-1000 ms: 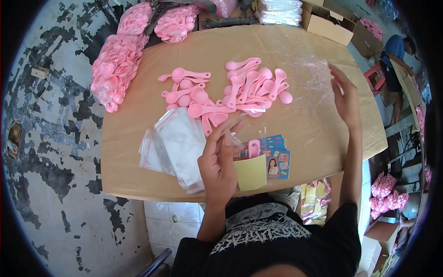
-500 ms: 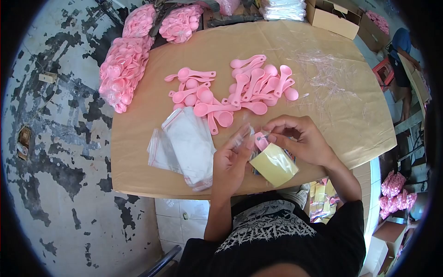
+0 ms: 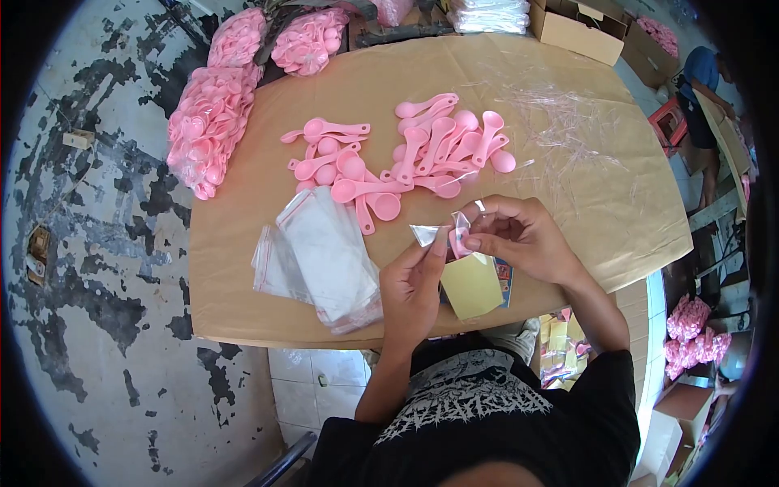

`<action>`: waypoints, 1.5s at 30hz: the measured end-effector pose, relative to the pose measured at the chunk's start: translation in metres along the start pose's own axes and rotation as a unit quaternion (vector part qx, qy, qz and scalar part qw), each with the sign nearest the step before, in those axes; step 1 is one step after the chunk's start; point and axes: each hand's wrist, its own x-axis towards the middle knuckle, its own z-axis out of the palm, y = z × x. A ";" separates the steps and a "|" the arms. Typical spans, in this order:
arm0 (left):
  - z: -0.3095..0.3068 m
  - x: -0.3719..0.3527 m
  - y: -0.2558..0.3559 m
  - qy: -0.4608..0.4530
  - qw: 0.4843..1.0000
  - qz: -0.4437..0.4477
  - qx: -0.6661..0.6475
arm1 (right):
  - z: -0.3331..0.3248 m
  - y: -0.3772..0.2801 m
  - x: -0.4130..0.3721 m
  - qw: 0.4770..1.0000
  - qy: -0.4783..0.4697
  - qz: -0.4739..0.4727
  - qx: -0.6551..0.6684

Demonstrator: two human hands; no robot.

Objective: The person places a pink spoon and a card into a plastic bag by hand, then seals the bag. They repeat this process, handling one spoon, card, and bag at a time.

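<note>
My left hand (image 3: 412, 290) pinches the left edge of the mouth of a clear plastic bag (image 3: 424, 234). My right hand (image 3: 519, 242) is closed on the other side of the opening, thumb against forefinger. Inside the bag are a yellow card (image 3: 472, 289) and a pink measuring spoon (image 3: 458, 243), whose end shows between my fingers. A blue printed card (image 3: 505, 280) is partly hidden behind the yellow one. Left of my left hand lies a stack of clear bags (image 3: 329, 252). Beyond my hands, loose pink measuring spoons (image 3: 438, 150) lie in two piles.
Thin clear plastic strips (image 3: 568, 122) are scattered at the table's right. Bulging bags of pink spoons (image 3: 209, 130) stand at the far left edge. An open cardboard box (image 3: 578, 34) sits at the back. Below right are packed yellow-card sets (image 3: 564, 345). Another person (image 3: 704, 89) is at far right.
The bag's top edge is now pulled up and spread between my fingers, with a flap standing out on the left. The yellow card has turned more upright, and the whole view has shifted slightly.
</note>
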 end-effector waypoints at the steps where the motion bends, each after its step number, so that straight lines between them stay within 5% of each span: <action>1: 0.001 0.001 0.002 -0.002 1.000 0.007 0.007 | 0.001 -0.002 0.000 1.000 0.000 0.001 0.008; 7: 0.002 0.005 0.007 -0.011 1.000 -0.006 0.013 | -0.012 -0.006 0.000 0.994 -0.093 -0.027 -0.050; 10: -0.006 0.005 0.011 -0.056 0.998 -0.021 0.022 | -0.007 -0.014 -0.004 0.995 -0.068 0.034 -0.063; 13: -0.012 0.007 0.010 -0.087 0.996 -0.020 0.002 | -0.007 0.001 -0.001 0.999 -0.032 -0.021 0.003; 25: -0.019 0.010 0.005 -0.205 0.976 0.010 0.070 | -0.036 0.003 -0.005 0.974 -0.098 -0.168 -0.114; 37: -0.017 0.011 0.002 -0.164 0.978 0.083 0.100 | -0.045 0.003 -0.007 0.927 -0.130 -0.260 -0.238; 45: -0.025 0.011 0.000 -0.167 0.983 0.011 0.068 | -0.046 0.002 -0.008 0.913 -0.130 -0.264 -0.282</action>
